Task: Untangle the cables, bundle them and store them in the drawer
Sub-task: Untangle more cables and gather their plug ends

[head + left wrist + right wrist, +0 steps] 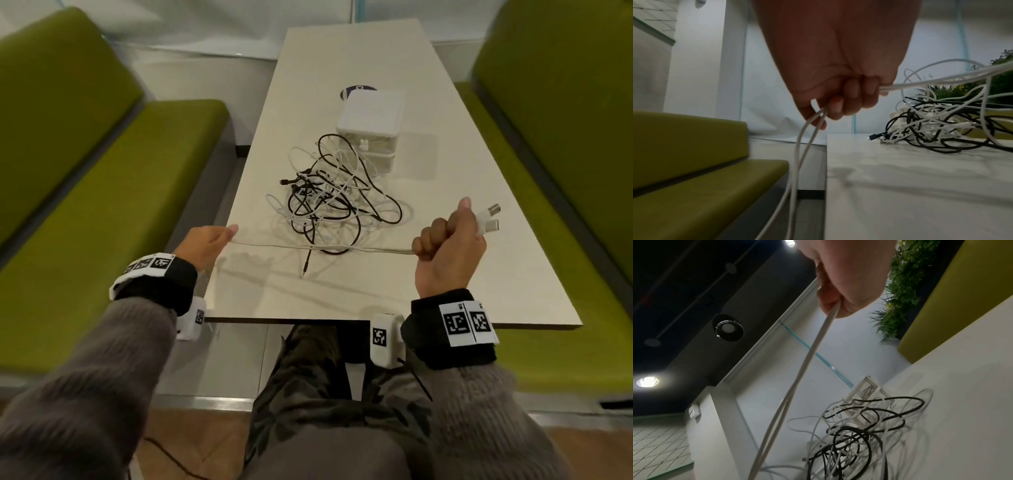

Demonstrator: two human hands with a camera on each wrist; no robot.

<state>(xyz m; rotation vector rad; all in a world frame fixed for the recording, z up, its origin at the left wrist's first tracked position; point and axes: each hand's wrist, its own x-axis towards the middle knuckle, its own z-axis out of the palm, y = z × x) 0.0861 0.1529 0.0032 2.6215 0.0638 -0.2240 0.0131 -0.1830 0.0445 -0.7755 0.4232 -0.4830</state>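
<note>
A white cable (359, 249), doubled into two strands, runs taut above the table between my hands. My left hand (209, 244) grips it at the table's left edge; in the left wrist view the white cable (805, 133) hangs down from my left hand (838, 97) past the edge. My right hand (448, 240) is fisted round the other end, and both plugs (488, 217) stick out past the thumb. In the right wrist view the white cable (807, 356) leaves my right hand (846, 288). A tangle of black and white cables (335, 195) lies mid-table, in front of a small white drawer unit (371, 128).
The pale table (479, 274) is long and narrow. Green bench seats (102, 205) run along both sides, the right bench (565, 240) close to the table edge. A dark round object (356, 90) peeks out behind the drawer unit. A black plug tip (305, 272) lies near the front.
</note>
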